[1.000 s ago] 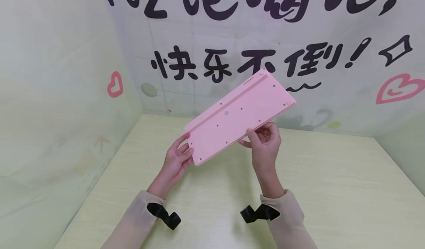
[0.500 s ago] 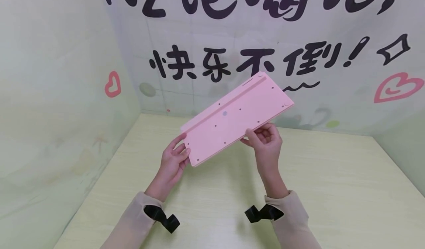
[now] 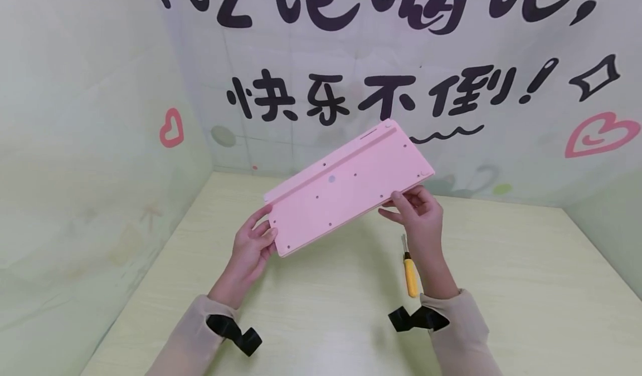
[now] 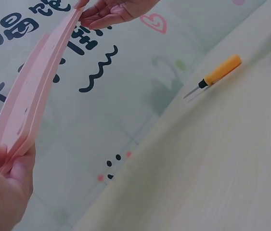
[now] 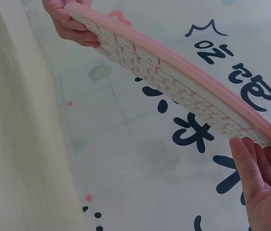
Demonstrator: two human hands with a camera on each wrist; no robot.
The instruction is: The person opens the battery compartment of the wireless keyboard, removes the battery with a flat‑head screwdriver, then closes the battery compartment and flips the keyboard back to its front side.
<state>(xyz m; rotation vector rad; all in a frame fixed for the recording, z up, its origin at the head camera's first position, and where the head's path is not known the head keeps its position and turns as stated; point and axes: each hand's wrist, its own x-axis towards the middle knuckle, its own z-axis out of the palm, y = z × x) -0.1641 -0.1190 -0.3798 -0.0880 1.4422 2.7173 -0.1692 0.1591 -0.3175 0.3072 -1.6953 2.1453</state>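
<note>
A pink keyboard (image 3: 346, 189) is held up above the table, tilted with its right end higher. Its underside, with several screw holes, faces the head camera, while white keys show on the far side in the right wrist view. My left hand (image 3: 253, 248) grips the short left end between thumb and fingers. Along the lower long edge, near the right end, my right hand (image 3: 421, 225) pinches the keyboard, thumb on the underside and fingers on the key side. A screwdriver (image 3: 410, 276) with a yellow handle and thin metal shaft lies on the table beside the right forearm.
The pale wood-look table (image 3: 331, 320) runs back to a printed wall cloth (image 3: 321, 47) with black characters and pink hearts. Another cloth wall (image 3: 100, 159) stands on the left. A black wrist mount (image 3: 418, 319) sits on each sleeve.
The keyboard has come down slightly and shifted left, with less slant. My right hand has moved right along its lower edge, and the screwdriver has come into view beside the right forearm.
</note>
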